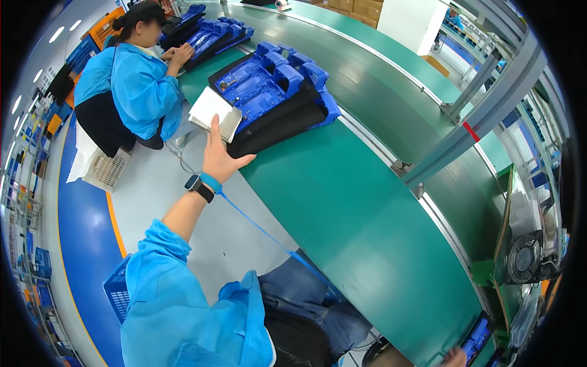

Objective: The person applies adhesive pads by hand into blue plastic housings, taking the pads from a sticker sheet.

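Left hand (221, 159) touches the white stack (205, 107) at the left edge of the desk (318, 177), perhaps to steady it; its grip, and blurred right hand's (454, 358), I cannot tell.

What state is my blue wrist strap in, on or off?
On: the blue wrist strap lies across the wrist between the watch and left hand, a thin blue cord running from it.

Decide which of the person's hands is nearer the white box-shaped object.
Left: the left hand is at the white object, overlapping it; the right hand is far off, lower right.
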A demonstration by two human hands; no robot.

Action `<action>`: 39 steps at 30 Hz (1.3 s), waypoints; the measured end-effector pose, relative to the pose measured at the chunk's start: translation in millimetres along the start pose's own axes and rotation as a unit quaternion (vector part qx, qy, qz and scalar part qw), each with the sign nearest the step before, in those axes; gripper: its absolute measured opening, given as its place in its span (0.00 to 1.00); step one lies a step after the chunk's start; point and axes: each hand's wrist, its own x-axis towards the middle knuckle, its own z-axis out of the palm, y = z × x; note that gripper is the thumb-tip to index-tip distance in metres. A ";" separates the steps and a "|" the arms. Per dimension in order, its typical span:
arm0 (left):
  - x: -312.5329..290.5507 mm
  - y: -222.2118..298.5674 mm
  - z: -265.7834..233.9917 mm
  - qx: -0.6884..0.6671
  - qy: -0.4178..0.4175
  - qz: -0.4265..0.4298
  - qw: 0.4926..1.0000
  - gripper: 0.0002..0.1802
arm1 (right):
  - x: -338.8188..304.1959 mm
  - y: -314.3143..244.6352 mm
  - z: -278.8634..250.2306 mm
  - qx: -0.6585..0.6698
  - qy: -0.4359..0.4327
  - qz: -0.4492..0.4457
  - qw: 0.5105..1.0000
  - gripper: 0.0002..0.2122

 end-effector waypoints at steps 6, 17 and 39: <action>-9.8 10.2 2.2 -0.138 0.050 -0.016 0.989 0.65 | -151.3 -145.6 267.6 0.329 -0.648 0.287 0.624 0.18; -122.3 43.5 -58.9 -0.235 0.101 -0.077 0.964 0.48 | -288.7 -286.8 479.3 0.355 -0.566 0.520 0.533 0.23; 75.1 12.9 -170.9 -0.229 0.020 -0.073 0.970 0.51 | -178.0 -339.6 321.9 0.228 -0.493 0.376 0.751 0.17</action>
